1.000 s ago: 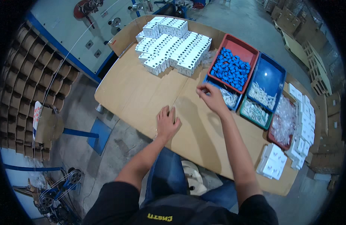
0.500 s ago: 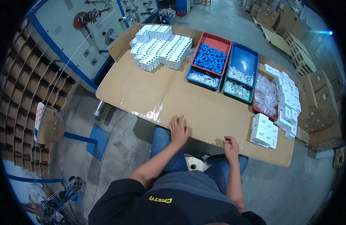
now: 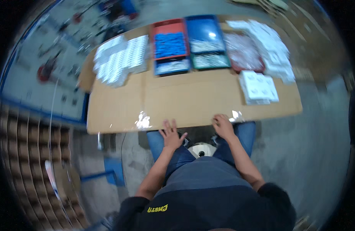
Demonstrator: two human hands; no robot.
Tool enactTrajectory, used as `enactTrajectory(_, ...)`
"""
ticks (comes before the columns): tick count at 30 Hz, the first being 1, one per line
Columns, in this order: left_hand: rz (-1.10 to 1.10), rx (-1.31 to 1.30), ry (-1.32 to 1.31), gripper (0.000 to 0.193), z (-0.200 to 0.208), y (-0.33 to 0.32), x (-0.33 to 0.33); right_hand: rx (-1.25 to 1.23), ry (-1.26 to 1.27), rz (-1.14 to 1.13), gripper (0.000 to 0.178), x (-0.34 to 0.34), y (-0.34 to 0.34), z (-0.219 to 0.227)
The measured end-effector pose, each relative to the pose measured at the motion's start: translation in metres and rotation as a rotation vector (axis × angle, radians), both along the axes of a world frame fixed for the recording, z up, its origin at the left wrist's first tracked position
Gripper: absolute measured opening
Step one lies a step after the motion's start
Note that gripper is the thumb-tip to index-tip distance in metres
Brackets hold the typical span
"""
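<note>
My left hand (image 3: 171, 136) rests at the near edge of the cardboard-covered table (image 3: 185, 102), its fingers spread and nothing in them. Farther right, my right hand (image 3: 223, 126) touches the same edge with loosely bent fingers; I see nothing held in it. Beyond the hands, a red tray (image 3: 167, 27) holds blue plastic pieces (image 3: 170, 45). It sits over a blue tray of small white pieces (image 3: 172, 67). Beside these stand a larger blue tray (image 3: 202, 27) and a green tray (image 3: 211, 67), both with white pieces. The whole picture is smeared.
Stacked white boxes (image 3: 121, 61) stand at the far left of the table. On the right are a red tray of clear plastic packaging (image 3: 244, 50), a small stack of white boxes (image 3: 259, 87) and a longer row (image 3: 275, 54). A brown compartment rack (image 3: 35, 154) stands left.
The view has turned, so the table now lies straighter across it. My right hand has come to the table edge, closer to my left hand. My left hand stays spread at the edge.
</note>
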State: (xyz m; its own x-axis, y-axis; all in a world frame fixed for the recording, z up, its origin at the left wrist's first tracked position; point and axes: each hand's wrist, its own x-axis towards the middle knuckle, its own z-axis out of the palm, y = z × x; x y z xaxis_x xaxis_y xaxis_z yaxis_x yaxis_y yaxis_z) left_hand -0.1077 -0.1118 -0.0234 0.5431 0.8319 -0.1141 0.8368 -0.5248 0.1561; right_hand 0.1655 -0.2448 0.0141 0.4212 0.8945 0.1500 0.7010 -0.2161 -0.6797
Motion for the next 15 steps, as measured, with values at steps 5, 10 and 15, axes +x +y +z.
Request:
enactTrajectory(5,-0.040,-0.076,0.013,0.119,0.009,-0.002,0.006,-0.042,0.104,0.024,0.022,0.015,-0.001,-0.001)
enactTrajectory(10,-0.035,-0.084,0.059,0.130,-0.001,-0.004,0.004,0.086,0.204,-0.063,0.024,0.044,-0.018,0.032)
enactTrajectory(15,-0.009,-0.051,0.060,0.135,-0.001,-0.006,0.009,0.423,0.050,-0.806,0.020,0.138,-0.032,0.057)
